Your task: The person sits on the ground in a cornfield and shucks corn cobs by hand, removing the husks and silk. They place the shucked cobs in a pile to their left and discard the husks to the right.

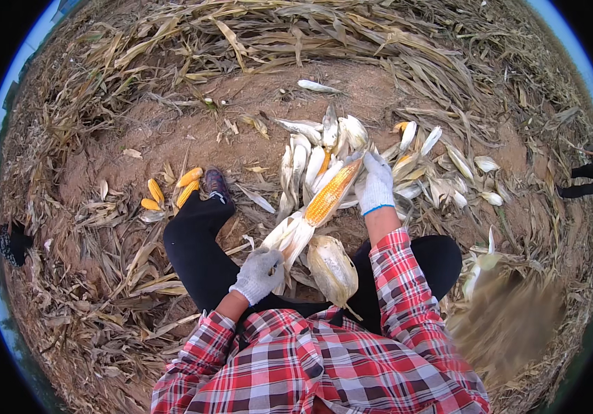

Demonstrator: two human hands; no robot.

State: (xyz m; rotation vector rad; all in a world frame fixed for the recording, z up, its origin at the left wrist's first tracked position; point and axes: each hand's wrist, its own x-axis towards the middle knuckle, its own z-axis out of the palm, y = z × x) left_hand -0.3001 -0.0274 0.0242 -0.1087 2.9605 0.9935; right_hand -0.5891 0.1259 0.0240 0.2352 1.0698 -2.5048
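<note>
A partly bared ear of yellow corn (327, 199) lies slantwise between my two gloved hands, its kernels uncovered and its upper end at my right hand (377, 181). That hand grips the ear near this end; its fingertips are partly hidden. Pale husk leaves (287, 233) fold back from the ear's lower end towards my left hand (260, 277), whose curled fingers hold them. A wide dry husk (334, 270) hangs just beneath the ear, in front of my shirt. Beyond my hands is a heap of husked-over corn ears (299, 160), some showing yellow kernels.
Several bare corn cobs (188, 186) lie beside my shoe (217, 185) on the left. Loose husks (457, 181) are strewn to the right. Dry corn stalks (296, 31) lie across the far ground. A blurred brown shape (514, 321) is close on my right. People stand at both edges.
</note>
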